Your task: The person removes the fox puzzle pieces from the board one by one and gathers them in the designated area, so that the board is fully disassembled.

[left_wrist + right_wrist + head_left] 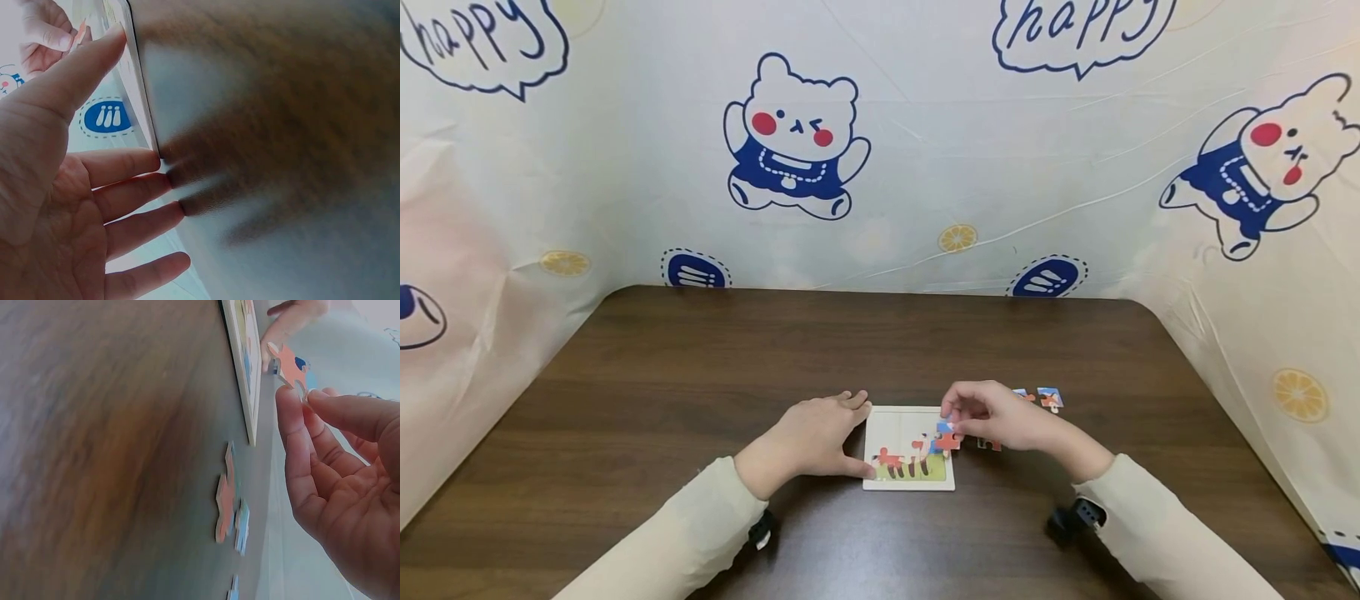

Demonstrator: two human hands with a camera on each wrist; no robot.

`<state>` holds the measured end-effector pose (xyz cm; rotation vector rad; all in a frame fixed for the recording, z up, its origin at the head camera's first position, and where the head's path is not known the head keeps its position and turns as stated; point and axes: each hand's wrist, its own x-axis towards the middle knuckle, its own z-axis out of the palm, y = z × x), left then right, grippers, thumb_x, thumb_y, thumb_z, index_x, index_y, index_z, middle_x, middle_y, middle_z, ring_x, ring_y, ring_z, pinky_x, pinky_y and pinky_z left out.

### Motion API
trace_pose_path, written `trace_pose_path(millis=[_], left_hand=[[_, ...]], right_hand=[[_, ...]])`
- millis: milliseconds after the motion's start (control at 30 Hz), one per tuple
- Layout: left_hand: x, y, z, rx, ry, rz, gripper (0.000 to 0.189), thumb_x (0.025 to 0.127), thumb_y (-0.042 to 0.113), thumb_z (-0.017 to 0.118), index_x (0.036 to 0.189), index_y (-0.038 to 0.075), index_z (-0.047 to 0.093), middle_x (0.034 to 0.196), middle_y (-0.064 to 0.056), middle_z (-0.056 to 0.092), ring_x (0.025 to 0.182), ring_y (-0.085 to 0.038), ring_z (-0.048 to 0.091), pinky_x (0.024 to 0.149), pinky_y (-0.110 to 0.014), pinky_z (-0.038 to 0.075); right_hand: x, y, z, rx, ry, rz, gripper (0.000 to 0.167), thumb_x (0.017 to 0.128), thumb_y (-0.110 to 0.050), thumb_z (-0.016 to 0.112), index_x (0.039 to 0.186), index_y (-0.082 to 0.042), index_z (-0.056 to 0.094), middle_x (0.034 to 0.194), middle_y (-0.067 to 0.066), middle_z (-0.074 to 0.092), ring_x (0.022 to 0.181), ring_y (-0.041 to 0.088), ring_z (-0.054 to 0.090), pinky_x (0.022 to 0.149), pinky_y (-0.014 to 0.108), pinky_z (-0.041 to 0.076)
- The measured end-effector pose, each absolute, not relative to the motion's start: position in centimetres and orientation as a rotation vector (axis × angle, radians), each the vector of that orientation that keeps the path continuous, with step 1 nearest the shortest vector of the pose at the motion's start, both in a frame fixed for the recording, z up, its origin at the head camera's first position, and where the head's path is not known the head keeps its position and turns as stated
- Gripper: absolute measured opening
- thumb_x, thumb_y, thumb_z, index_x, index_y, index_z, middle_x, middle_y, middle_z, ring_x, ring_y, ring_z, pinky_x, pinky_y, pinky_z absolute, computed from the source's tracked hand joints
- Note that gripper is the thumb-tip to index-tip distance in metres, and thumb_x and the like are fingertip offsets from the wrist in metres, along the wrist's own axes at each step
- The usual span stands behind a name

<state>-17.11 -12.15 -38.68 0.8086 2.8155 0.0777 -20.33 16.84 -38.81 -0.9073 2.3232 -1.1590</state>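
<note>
A white-framed jigsaw board (pixel 901 423) lies on the table, its lower part filled with pieces showing red figures on green. Along its left edge rests my left hand (pixel 816 433), thumb near the lower corner and fingers spread fairly straight; the left wrist view shows the thumb (pixel 94 65) and fingertips at the frame. My right hand (pixel 996 414) pinches a red and blue puzzle piece (pixel 290 367) between thumb and forefinger. It holds the piece above the board's right side. In the head view that piece overlaps the board, so contact there is hard to judge.
Loose puzzle pieces lie to the right of the board: one red piece (pixel 989 445) partly under my right hand, and another (pixel 1050 397) farther back. The brown wooden table (pixel 715 350) is bordered by a printed cloth backdrop (pixel 917 167) behind and at both sides.
</note>
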Motion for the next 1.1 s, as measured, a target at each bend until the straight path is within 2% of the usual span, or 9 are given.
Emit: trace_pose_path(millis=[267, 500, 700, 1100], left_hand=[[-17.2, -12.1, -38.8, 0.814, 2.819, 0.078, 0.091, 0.076, 0.064, 0.075, 0.143, 0.007, 0.053, 0.153, -0.011, 0.047, 0.139, -0.029, 0.049, 0.103, -0.048, 0.049], [-17.2, -12.1, -38.8, 0.809, 2.814, 0.089, 0.091, 0.076, 0.064, 0.075, 0.143, 0.007, 0.053, 0.154, -0.011, 0.047, 0.14, -0.028, 0.048, 0.104, -0.049, 0.048], [-17.2, -12.2, -38.8, 0.815, 2.819, 0.091, 0.091, 0.076, 0.064, 0.075, 0.143, 0.006, 0.054, 0.153, -0.012, 0.048, 0.139, -0.029, 0.049, 0.103, -0.048, 0.049], [-17.1, -12.2, -38.7, 0.823, 2.821, 0.099, 0.091, 0.076, 0.064, 0.075, 0.143, 0.005, 0.053, 0.153, -0.013, 0.047, 0.139, -0.03, 0.049, 0.104, -0.047, 0.048]], right_hand=[[-20.2, 18.9, -38.8, -0.868, 2.369, -1.161, 0.011, 0.093, -0.006, 0.067, 0.104, -0.006, 0.064, 0.09, 0.006, 0.063, 0.076, 0.013, 0.058, 0.063, 0.021, 0.049], [-20.1, 20.9, -38.7, -0.839, 2.401, -1.158, 0.012, 0.093, -0.004, 0.066, 0.105, -0.004, 0.064, 0.091, 0.006, 0.063, 0.079, 0.014, 0.06, 0.069, 0.022, 0.054], [-20.1, 22.5, -38.7, -0.807, 2.448, -1.135, 0.012, 0.092, -0.004, 0.067, 0.104, -0.007, 0.065, 0.091, 0.005, 0.062, 0.077, 0.011, 0.059, 0.068, 0.022, 0.053], [-20.2, 25.7, -39.0, -0.759, 2.471, -1.136, 0.015, 0.092, -0.001, 0.065, 0.108, 0.001, 0.065, 0.092, 0.008, 0.063, 0.08, 0.01, 0.061, 0.073, 0.022, 0.055]])
